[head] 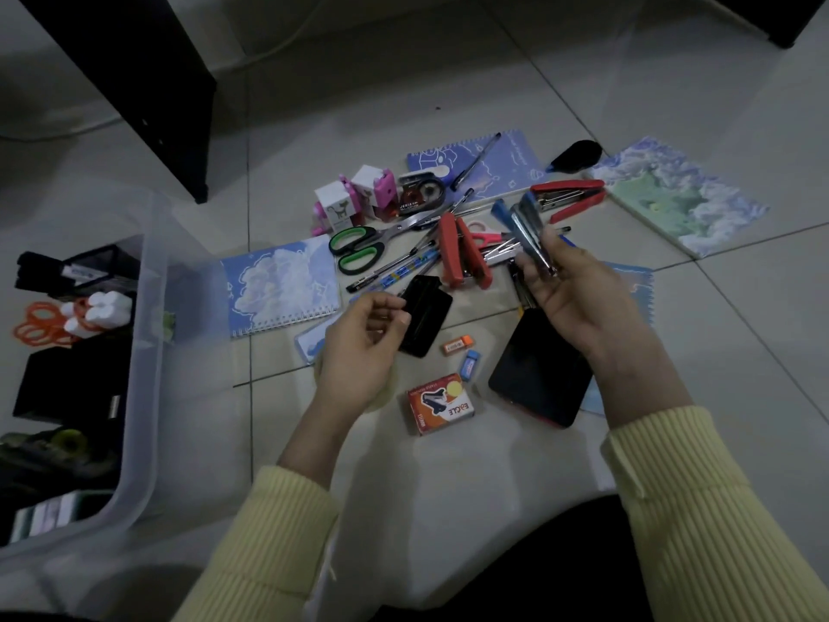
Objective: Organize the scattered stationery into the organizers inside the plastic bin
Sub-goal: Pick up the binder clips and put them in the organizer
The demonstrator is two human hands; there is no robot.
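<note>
Stationery lies scattered on the tiled floor. My right hand (569,289) grips a blue stapler (522,226) and holds it up above the pile. My left hand (363,347) hovers palm up with loosely curled fingers next to a black hole punch (426,321) and holds nothing that I can see. Under the lifted stapler lie two red staplers (462,253), green-handled scissors (359,251) and several pens (403,267). The clear plastic bin (148,352) stands at the left, with black organizers (76,271) inside that hold orange scissors (38,327) and white bottles (101,312).
Spiral notebooks (282,285) lie around the pile, one with a pen on it at the back (475,163). A staple box (439,404), two small erasers (457,345), a black phone-like slab (538,374), pink sharpeners (354,195) and a tape dispenser (421,190) lie nearby. A dark furniture leg (179,105) stands at the back left.
</note>
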